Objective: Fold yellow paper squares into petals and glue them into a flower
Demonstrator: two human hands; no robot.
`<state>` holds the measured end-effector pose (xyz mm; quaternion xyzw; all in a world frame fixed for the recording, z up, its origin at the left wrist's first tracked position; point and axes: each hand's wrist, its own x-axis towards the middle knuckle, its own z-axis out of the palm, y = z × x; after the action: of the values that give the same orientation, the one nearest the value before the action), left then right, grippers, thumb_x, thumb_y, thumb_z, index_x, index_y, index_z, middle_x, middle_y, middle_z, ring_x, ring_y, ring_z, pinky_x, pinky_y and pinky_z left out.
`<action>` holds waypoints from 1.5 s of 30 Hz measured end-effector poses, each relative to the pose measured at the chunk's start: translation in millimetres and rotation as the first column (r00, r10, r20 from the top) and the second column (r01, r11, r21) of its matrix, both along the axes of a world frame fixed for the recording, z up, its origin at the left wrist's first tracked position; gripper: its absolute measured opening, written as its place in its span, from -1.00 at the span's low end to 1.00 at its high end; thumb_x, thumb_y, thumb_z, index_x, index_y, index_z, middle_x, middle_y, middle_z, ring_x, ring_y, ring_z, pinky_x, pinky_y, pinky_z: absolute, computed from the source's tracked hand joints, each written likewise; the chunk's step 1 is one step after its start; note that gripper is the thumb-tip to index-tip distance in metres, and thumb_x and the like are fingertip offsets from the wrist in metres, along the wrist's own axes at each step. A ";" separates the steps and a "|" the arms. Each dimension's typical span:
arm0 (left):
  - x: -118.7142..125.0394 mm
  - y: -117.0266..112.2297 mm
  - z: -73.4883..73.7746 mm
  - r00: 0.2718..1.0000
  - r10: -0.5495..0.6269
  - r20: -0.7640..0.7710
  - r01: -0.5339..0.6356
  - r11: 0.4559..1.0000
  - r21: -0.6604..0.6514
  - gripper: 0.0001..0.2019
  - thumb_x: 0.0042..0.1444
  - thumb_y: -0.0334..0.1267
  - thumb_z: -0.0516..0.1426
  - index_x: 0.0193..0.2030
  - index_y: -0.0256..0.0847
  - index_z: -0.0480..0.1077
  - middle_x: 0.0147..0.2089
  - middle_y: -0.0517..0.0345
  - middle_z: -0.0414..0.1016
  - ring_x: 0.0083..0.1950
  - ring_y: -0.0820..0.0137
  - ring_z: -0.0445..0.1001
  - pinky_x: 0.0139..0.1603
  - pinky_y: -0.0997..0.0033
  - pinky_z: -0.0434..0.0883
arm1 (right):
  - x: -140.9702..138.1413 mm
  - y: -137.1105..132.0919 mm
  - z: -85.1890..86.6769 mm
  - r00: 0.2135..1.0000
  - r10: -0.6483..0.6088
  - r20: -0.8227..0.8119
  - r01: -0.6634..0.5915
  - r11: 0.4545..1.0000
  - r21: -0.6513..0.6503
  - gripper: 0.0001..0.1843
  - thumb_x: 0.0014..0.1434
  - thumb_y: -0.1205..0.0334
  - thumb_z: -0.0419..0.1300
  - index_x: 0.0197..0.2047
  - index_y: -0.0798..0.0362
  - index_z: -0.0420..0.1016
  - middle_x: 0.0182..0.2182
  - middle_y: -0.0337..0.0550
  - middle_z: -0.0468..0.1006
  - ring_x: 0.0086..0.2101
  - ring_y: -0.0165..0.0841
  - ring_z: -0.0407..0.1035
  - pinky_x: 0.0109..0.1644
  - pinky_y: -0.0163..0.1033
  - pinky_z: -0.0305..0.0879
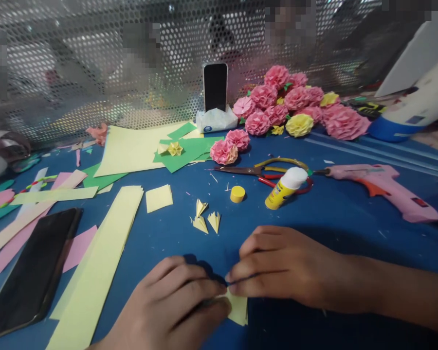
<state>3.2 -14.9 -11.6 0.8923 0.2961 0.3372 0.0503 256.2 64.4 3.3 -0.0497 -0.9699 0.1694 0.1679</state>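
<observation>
Paper (pixel 238 310) pinched by left fingers (pixel 206 289), right fingers (pixel 261 284) touching, grip unclear, far edge hidden

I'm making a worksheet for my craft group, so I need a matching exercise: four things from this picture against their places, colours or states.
1. Glue gun
2. Upright phone
3. Round cap
4. Left hand and right hand

A. Fingers on pale yellow paper
B. Yellow, left of the glue stick
C. Pink, with an orange trigger
D. Before the perforated panel

Pairs: 1-C, 2-D, 3-B, 4-A
</observation>
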 end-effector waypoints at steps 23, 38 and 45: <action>-5.2 -1.6 1.0 0.950 0.034 -0.310 0.034 0.977 0.212 -0.63 0.48 -0.42 -0.04 -0.09 -0.02 0.58 -0.13 0.50 0.65 -0.09 0.52 0.55 0.12 0.38 0.33 | -2.2 -4.6 -0.6 0.999 -0.010 -0.032 0.014 0.994 0.105 -0.68 0.51 0.34 -0.05 -0.10 0.09 0.54 -0.04 -0.31 0.63 -0.11 -0.42 0.37 -0.06 -0.19 0.25; -26.1 1.3 21.8 0.927 -0.146 -0.346 0.200 0.972 0.127 -0.60 0.47 -0.46 -0.09 -0.09 -0.15 0.58 -0.12 0.31 0.67 -0.11 0.52 0.59 0.15 0.46 0.46 | 3.8 -25.5 15.1 0.970 -0.237 0.052 0.212 0.932 0.295 -0.56 0.32 0.49 -0.12 -0.16 0.15 0.61 -0.48 -0.14 0.54 -0.42 -0.25 0.27 -0.26 -0.04 0.11; -30.2 0.5 20.3 0.945 -0.172 -0.278 0.199 0.978 0.070 -0.69 0.46 -0.42 -0.04 -0.04 -0.24 0.54 -0.19 0.22 0.65 -0.06 0.42 0.57 0.16 0.33 0.36 | 5.9 -19.6 12.0 0.969 -0.248 -0.001 0.239 0.934 0.265 -0.70 0.24 0.47 0.00 -0.20 0.09 0.56 -0.45 -0.14 0.52 -0.40 -0.26 0.27 -0.28 -0.10 0.10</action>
<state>-26.9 -14.4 8.7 0.9552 0.1982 0.2199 -0.0023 262.2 44.8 15.2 -0.1496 -0.9727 0.0162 0.1768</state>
